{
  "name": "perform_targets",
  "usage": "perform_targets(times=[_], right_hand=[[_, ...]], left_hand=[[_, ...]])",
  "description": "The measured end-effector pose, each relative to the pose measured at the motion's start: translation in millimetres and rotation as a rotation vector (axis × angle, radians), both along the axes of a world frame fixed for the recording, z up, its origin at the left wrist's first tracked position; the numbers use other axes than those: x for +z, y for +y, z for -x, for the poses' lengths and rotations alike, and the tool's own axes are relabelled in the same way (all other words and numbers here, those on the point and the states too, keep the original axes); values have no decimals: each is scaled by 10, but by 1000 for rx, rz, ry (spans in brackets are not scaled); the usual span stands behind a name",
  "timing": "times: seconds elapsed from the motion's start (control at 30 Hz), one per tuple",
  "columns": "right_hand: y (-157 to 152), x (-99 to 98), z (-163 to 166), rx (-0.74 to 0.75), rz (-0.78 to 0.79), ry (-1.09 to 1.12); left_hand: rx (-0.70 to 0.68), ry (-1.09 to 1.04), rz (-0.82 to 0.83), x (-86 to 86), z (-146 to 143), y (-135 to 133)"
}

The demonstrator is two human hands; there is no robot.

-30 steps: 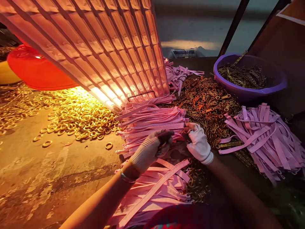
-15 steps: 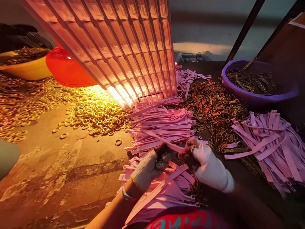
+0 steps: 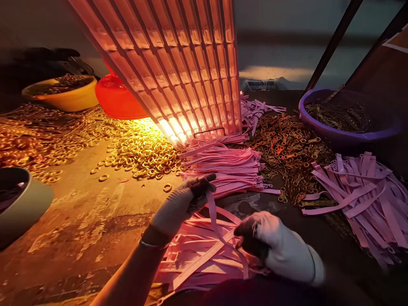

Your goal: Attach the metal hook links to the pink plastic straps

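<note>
Left hand (image 3: pixel 183 199), pale glove with dark fingers: thumb and fingers closed on the upper part of one pink strap (image 3: pixel 213 212). Right hand (image 3: pixel 274 240), similarly gloved, lower and closer to the wearer: fingers curled in, partly blurred; cannot tell whether it has hold of the strap.

Key relation: strap's long axis drops from the left fingertips, slanting right and toward the wearer, its lower stretch curving just beside the right fingertips. Left hand nearer its upper part, right hand nearer its lower.

Under the strap, a loose heap of pink straps (image 3: pixel 188 253), mostly lying crosswise. Beyond the hands, a stacked bundle of straps (image 3: pixel 226 163). Right of that, brass-toned clasps (image 3: pixel 283 144); farther right, another strap pile (image 3: pixel 366 187), with a purple basin (image 3: pixel 347 134) behind. Left, gold rings (image 3: pixel 149 157) on the worn desk (image 3: pixel 86 216), lit from under a red lampshade (image 3: pixel 119 100) beside a ribbed panel (image 3: pixel 191 63).
</note>
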State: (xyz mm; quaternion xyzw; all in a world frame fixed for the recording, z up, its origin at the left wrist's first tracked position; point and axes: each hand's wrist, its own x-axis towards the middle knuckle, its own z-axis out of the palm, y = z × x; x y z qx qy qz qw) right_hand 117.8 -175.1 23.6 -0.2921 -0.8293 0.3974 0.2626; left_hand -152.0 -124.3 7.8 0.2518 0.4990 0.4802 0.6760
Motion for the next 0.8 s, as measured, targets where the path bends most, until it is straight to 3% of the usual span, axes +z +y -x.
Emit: perform_targets(times=[0.1, 0.2, 0.43, 0.53, 0.7, 0.8], right_hand=[[246, -101, 105, -259, -173, -42], [400, -172, 174, -333, -221, -199], [404, -92, 295, -336, -240, -737], [402, -66, 312, -319, -220, -787], [411, -159, 303, -354, -188, -755], [409, -201, 261, -373, -129, -779]], left_hand=[[-214, 221, -71, 35, -223, -124], [-300, 327, -137, -31, -422, -203], [-438, 386, -126, -156, -533, -174], [-508, 437, -135, -140, -490, -109], [-673, 639, -304, -148, -488, -35], [-670, 725, -361, -219, -524, -47]])
